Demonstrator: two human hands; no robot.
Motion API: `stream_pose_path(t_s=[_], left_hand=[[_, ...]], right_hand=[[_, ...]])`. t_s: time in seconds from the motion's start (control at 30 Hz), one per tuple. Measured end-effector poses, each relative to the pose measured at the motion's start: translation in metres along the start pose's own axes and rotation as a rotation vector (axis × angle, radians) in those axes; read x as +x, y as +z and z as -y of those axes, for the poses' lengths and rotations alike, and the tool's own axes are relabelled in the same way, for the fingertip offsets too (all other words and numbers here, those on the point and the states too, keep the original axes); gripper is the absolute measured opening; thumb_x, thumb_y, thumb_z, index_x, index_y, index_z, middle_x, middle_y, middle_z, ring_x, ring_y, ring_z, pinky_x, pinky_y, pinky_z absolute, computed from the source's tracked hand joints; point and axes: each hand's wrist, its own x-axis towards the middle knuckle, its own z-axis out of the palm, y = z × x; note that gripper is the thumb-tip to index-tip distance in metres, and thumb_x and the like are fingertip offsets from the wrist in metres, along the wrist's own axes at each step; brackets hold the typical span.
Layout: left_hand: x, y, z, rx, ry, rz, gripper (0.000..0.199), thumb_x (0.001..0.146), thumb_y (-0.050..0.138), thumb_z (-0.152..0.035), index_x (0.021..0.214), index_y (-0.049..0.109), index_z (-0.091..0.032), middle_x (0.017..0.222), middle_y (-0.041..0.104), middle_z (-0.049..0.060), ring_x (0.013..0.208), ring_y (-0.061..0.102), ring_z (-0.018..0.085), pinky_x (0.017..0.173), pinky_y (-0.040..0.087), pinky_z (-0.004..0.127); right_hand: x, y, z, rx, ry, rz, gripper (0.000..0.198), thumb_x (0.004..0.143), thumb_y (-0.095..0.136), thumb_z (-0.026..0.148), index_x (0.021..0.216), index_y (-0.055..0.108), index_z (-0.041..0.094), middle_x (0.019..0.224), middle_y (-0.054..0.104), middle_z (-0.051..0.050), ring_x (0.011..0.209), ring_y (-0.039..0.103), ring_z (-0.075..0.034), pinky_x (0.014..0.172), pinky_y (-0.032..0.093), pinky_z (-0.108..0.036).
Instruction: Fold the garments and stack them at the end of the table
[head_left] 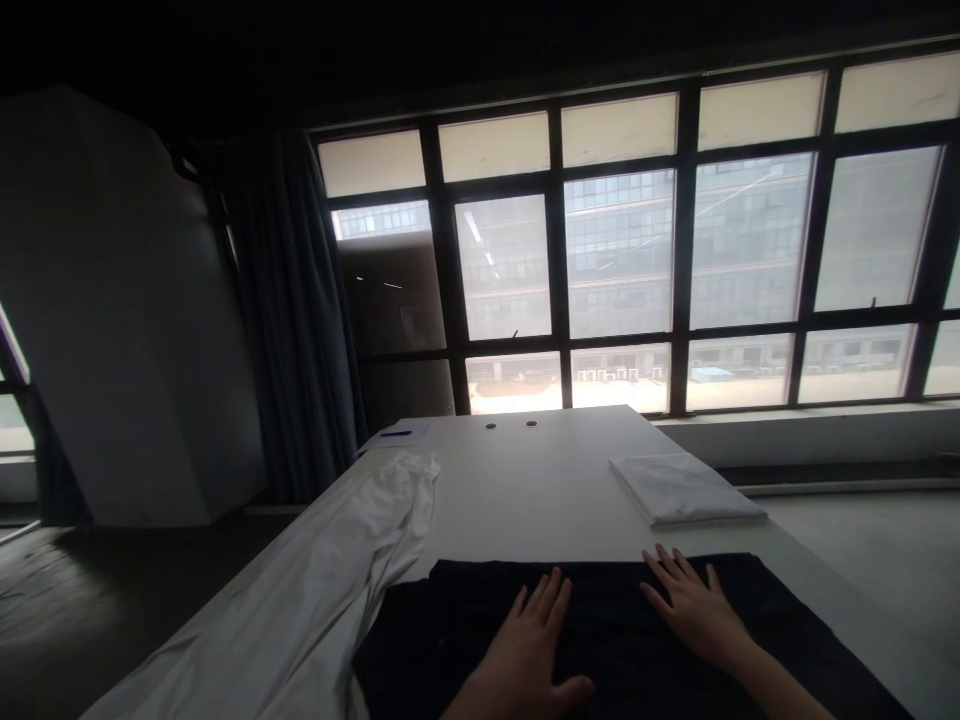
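A dark cloth or garment (pixel 600 620) lies spread over the near part of the white table; its exact kind does not show. My left hand (pixel 525 650) rests palm down on it, fingers stretched forward and thumb out to the side. To the right, my right hand (pixel 697 610) also lies flat on the dark fabric, fingers spread, near its far edge. The cloth's near side runs out of the picture. Along its left edge sits a crumpled white cloth (pixel 300 590).
The white table (pixel 517 490) stretches away toward the windows. A folded white cloth (pixel 686 488) lies at its right edge. At the far left are paper and a dark pen (pixel 396 433). Two round inserts are set near the far end. A blue curtain (pixel 289 320) hangs left.
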Motion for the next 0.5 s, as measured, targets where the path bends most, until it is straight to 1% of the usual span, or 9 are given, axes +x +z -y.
stream_pose_path(t_s=[0.03,0.07,0.17,0.23,0.3,0.37,0.43,0.5], left_hand=[[-0.002,-0.003,0.006,0.005,-0.048,-0.007,0.106,0.082,0.051,-0.079,0.159,-0.002,-0.029,0.165,-0.009,0.004,0.152,0.0,0.031,0.123,0.008,0.054],[-0.004,-0.007,0.013,0.022,-0.106,-0.007,0.106,0.082,0.049,-0.081,0.159,0.001,-0.027,0.165,-0.009,0.005,0.152,-0.002,0.031,0.124,0.007,0.054],[-0.012,-0.023,0.041,0.101,-0.305,0.013,0.101,0.082,0.036,-0.087,0.159,0.012,-0.025,0.165,-0.002,0.007,0.152,-0.004,0.034,0.121,0.0,0.06],[-0.018,-0.035,0.06,0.119,-0.412,0.045,0.102,0.082,0.029,-0.088,0.159,0.013,-0.023,0.165,0.0,0.009,0.152,-0.002,0.035,0.12,0.002,0.062],[-0.023,-0.046,0.078,0.102,-0.459,0.107,0.103,0.083,0.024,-0.088,0.159,0.014,-0.019,0.165,0.002,0.009,0.152,0.0,0.034,0.121,0.006,0.058],[-0.027,-0.054,0.093,0.089,-0.464,0.148,0.1,0.086,0.019,-0.085,0.159,0.016,-0.017,0.165,0.005,0.008,0.152,0.003,0.032,0.122,0.009,0.053],[-0.029,-0.058,0.105,0.106,-0.482,0.146,0.094,0.089,0.016,-0.081,0.159,0.017,-0.019,0.166,0.006,0.007,0.152,0.004,0.03,0.122,0.008,0.053],[-0.032,-0.058,0.116,0.139,-0.522,0.128,0.091,0.09,0.019,-0.08,0.159,0.015,-0.021,0.166,0.004,0.007,0.152,0.002,0.03,0.121,0.006,0.055]], right_hand=[[0.0,0.001,-0.002,0.007,-0.003,-0.004,0.073,0.093,0.027,0.071,0.154,0.031,0.032,0.164,0.023,-0.003,0.151,0.014,-0.035,0.116,0.007,-0.069],[-0.001,0.0,-0.004,0.013,-0.004,-0.006,0.074,0.093,0.027,0.072,0.155,0.031,0.032,0.163,0.024,-0.003,0.151,0.014,-0.034,0.117,0.007,-0.067],[-0.002,-0.004,-0.004,0.016,-0.001,0.006,0.075,0.093,0.025,0.072,0.155,0.029,0.031,0.163,0.025,-0.004,0.151,0.014,-0.033,0.118,0.007,-0.065],[-0.003,-0.007,-0.002,0.013,0.005,0.017,0.074,0.093,0.026,0.071,0.155,0.029,0.031,0.163,0.024,-0.004,0.151,0.013,-0.033,0.118,0.006,-0.065],[-0.004,-0.01,0.0,0.011,0.009,0.024,0.073,0.094,0.027,0.07,0.155,0.03,0.031,0.164,0.024,-0.004,0.151,0.013,-0.033,0.118,0.006,-0.065],[-0.004,-0.012,0.002,0.012,0.008,0.029,0.073,0.094,0.027,0.07,0.155,0.031,0.03,0.164,0.023,-0.005,0.151,0.014,-0.033,0.117,0.007,-0.066],[-0.005,-0.014,0.002,0.014,0.005,0.033,0.074,0.093,0.026,0.071,0.155,0.032,0.03,0.163,0.023,-0.006,0.151,0.014,-0.033,0.117,0.008,-0.066],[-0.005,-0.016,0.0,0.019,0.001,0.035,0.075,0.093,0.026,0.072,0.154,0.032,0.03,0.163,0.024,-0.006,0.151,0.015,-0.033,0.117,0.009,-0.066]])
